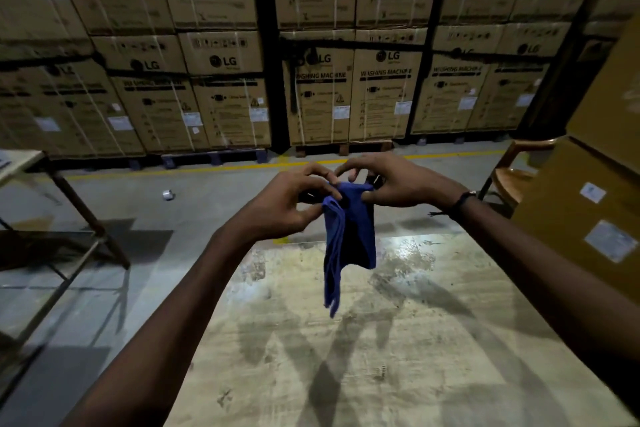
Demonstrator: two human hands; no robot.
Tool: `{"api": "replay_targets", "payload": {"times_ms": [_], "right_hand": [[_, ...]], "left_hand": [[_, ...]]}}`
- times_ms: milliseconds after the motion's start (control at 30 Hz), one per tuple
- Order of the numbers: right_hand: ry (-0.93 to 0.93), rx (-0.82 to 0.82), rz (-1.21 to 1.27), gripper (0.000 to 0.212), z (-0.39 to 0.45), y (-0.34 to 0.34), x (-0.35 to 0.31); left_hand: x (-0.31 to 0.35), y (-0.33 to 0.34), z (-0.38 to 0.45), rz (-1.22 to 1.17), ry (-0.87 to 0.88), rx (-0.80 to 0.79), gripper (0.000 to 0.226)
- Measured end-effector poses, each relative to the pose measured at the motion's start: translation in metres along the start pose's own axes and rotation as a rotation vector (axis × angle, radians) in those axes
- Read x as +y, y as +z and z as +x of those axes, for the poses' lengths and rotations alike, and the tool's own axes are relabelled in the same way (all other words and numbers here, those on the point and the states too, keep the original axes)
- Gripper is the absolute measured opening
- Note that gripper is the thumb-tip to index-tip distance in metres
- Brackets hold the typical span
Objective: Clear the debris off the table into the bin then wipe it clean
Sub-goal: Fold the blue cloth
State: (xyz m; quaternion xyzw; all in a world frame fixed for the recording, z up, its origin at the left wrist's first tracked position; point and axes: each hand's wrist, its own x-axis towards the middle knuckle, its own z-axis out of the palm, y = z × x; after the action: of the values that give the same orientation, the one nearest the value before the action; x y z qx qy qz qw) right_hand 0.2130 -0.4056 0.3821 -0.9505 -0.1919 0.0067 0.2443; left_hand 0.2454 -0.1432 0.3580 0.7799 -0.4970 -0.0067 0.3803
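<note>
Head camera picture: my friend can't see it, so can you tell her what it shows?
Two hands hold a blue cloth up over a stained table; the left hand and the right hand each pinch its top edge, and the rest hangs down. Behind, stacked cardboard boxes line a warehouse floor.

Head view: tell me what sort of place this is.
Most likely a warehouse or appliance storeroom. Tall stacks of strapped cardboard cartons marked as washing machines stand on pallets, and a yellow line runs along the bare concrete floor in front of them.
</note>
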Motion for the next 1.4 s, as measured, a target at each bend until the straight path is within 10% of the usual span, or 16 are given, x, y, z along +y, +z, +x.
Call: {"api": "replay_targets", "payload": {"times_ms": [333,700,1167,1400], "right_hand": [[0.084,0.426,0.513,0.056,-0.008,0.021,-0.012],[0.045,0.493,0.781,0.034,-0.023,0.003,-0.028],[-0.014,0.536,0.750,0.044,-0.031,-0.010,-0.021],[-0.047,0.644,0.714,0.038,-0.023,-0.008,-0.018]], "left_hand": [[0.002,-0.007,0.024,0.178,-0.025,0.187,0.011],[0.022,-0.012,0.047,0.187,-0.025,0.302,0.016],[0.026,-0.015,0.052,0.019,-0.137,0.274,0.054],[0.017,-0.018,0.047,-0.048,-0.132,0.308,0.026]]}}
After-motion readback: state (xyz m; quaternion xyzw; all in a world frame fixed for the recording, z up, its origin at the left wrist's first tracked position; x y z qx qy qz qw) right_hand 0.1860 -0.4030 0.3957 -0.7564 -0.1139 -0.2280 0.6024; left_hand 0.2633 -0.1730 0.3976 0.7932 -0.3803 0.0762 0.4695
